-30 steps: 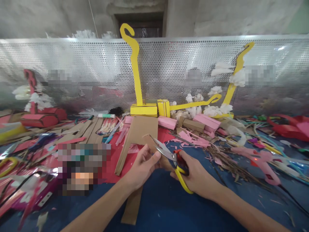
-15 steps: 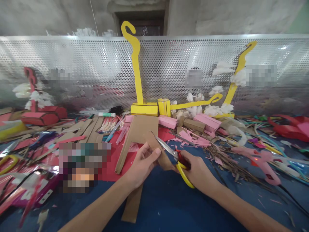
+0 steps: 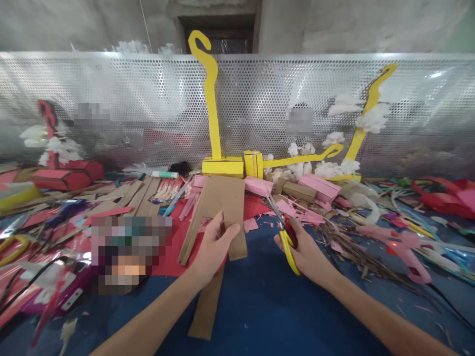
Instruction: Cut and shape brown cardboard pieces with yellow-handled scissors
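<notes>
My left hand (image 3: 215, 244) pinches a short brown cardboard strip (image 3: 236, 244) between thumb and fingers, over the middle of the table. Behind it lies a larger cardboard sheet (image 3: 222, 190), partly on red paper (image 3: 166, 259). My right hand (image 3: 306, 254) grips scissors (image 3: 285, 235) with yellow and red handles; their blades point up and left, apart from the cardboard. Another cardboard strip (image 3: 208, 309) lies below my left wrist. A yellow hook-shaped piece (image 3: 212, 113) stands upright on a yellow box (image 3: 222, 167) at the back.
A pink glue gun (image 3: 406, 249) lies at the right beside thin brown sticks (image 3: 359, 247). Pink boxes (image 3: 319, 187) and paper scraps sit behind my right hand. More scissors (image 3: 15, 247) lie far left. A perforated metal panel (image 3: 256, 99) rises behind.
The scissors have moved away from the cardboard strip with my right hand, blades turned more upward. The strip in my left hand now hangs more upright.
</notes>
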Demonstrator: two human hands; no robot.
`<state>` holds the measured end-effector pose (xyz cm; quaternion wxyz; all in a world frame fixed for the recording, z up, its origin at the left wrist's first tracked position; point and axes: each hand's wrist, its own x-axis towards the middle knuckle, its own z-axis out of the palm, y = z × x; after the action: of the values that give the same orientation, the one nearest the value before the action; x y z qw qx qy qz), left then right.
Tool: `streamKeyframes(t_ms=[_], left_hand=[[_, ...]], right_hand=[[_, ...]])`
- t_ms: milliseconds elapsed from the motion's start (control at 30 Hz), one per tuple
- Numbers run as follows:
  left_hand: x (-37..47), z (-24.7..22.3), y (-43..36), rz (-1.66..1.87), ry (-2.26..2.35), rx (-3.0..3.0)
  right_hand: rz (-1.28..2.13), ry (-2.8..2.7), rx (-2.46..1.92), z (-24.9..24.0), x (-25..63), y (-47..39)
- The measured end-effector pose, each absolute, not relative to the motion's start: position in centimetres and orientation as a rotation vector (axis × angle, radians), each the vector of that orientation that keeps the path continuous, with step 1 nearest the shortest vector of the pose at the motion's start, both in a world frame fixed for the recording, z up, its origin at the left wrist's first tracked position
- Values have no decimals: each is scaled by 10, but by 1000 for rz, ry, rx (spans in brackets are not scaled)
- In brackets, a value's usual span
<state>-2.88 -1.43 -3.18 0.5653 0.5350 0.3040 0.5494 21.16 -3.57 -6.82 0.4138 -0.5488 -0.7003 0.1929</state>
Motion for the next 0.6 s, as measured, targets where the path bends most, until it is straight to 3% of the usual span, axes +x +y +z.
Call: streamKeyframes(t_ms=[600], left_hand=[[-30,-29,-16,1152,722,1327]], right_hand=[[418,-1825,-1501,-56,204,-41]])
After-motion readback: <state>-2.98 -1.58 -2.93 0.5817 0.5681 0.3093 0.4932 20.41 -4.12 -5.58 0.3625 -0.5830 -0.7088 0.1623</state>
